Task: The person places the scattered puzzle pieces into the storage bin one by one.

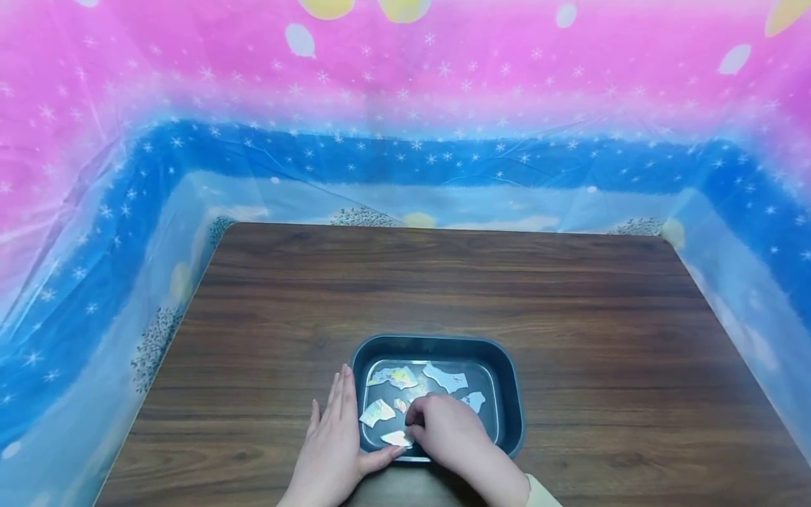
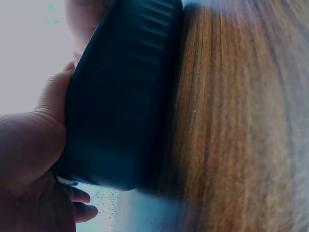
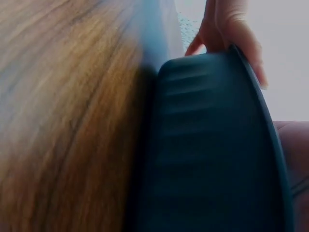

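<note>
A dark blue-grey rectangular tray (image 1: 516, 394) lies on the wooden table, with several irregular flat scraps inside, pale and printed, some shiny. My left hand (image 1: 331, 429) rests along the tray's left wall, fingers straight, thumb at the front rim. In the left wrist view the thumb (image 2: 53, 94) lies against the rim. My right hand (image 1: 446, 426) reaches into the tray from the front, its fingers curled down. Its thumb and forefinger are right by a shiny scrap (image 1: 396, 438) near the front wall; whether they pinch anything, I cannot tell. The right wrist view shows mainly the tray's outer wall (image 3: 212, 140).
Other scraps lie at the tray's back left (image 1: 394, 377), back right (image 1: 446, 378), right side and left side (image 1: 377, 412). The brown table (image 1: 266, 317) extends beyond the tray. A pink and blue patterned cloth (image 1: 412, 155) hangs around its back and sides.
</note>
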The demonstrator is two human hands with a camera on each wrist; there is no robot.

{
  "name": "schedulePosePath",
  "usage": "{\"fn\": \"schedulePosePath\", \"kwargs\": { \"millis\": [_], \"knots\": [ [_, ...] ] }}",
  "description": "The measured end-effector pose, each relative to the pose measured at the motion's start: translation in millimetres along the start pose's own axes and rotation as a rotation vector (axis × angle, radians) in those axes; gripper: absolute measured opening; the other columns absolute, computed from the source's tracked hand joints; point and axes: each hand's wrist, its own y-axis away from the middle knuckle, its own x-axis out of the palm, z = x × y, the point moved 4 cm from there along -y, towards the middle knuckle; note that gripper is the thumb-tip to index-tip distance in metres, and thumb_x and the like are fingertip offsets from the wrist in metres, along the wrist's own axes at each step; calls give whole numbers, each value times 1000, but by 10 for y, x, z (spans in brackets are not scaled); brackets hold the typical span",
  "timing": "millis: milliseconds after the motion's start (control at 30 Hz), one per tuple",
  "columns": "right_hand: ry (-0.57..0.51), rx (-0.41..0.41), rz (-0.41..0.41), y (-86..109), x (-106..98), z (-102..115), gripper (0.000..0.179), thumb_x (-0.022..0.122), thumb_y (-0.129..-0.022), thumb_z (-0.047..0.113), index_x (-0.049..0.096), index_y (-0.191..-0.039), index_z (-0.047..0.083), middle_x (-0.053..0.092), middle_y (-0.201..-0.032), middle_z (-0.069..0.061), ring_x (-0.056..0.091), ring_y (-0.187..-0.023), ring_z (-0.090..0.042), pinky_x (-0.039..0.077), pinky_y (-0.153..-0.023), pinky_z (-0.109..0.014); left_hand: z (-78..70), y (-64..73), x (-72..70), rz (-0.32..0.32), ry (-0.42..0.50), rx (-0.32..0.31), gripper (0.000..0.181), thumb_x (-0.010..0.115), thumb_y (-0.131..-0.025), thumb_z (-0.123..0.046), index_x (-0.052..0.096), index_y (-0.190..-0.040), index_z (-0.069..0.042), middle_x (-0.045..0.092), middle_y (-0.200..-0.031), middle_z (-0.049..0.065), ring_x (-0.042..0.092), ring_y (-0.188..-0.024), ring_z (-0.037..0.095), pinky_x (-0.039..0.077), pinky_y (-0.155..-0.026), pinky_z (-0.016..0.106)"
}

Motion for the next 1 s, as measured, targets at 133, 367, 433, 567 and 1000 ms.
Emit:
{"fn": "schedulePosePath", "kwargs": {
  "millis": [133, 367, 433, 567, 1000],
  "knots": [
    [-31, 13, -77, 50, -136, -69, 5, 76, -90, 20, 74, -86, 19, 63, -76, 12, 54, -67, -5, 47, -62, -31, -5, 2, 8, 13, 5, -11, 132, 76, -73, -73, 16, -158, 9, 22, -164, 27, 26, -151, 40, 28, -110, 71],
    [-96, 108, -254, 125, -433, -393, 6, 70, -96, 21, 75, -96, 18, 66, -83, 9, 55, -70, -6, 48, -63, -28, 18, -46, 7, 15, 10, -22, 133, 77, -73, -71, 15, -158, 9, 20, -165, 26, 23, -151, 40, 25, -111, 72],
    [-135, 136, -326, 156, -525, -508, 9, 69, -98, 20, 76, -100, 16, 69, -87, 6, 59, -75, -9, 52, -67, -32, 28, -60, 5, 14, 10, -20, 133, 78, -73, -70, 15, -158, 10, 20, -165, 26, 22, -152, 40, 24, -111, 73],
    [-187, 194, -442, 219, -677, -716, 18, 64, -101, 21, 77, -108, 11, 74, -99, -3, 67, -87, -17, 57, -78, -42, 48, -71, 3, 13, 4, -11, 132, 78, -74, -70, 15, -158, 9, 20, -165, 26, 22, -152, 39, 24, -111, 73],
    [-209, 219, -538, 285, -983, -1090, 39, 45, -110, 31, 73, -117, 5, 75, -100, -10, 70, -95, -29, 55, -82, -50, 144, -44, -15, -32, -125, 7, 138, 69, -69, -84, 16, -160, 4, 20, -165, 25, 18, -152, 43, 16, -108, 80]
  ]
}}
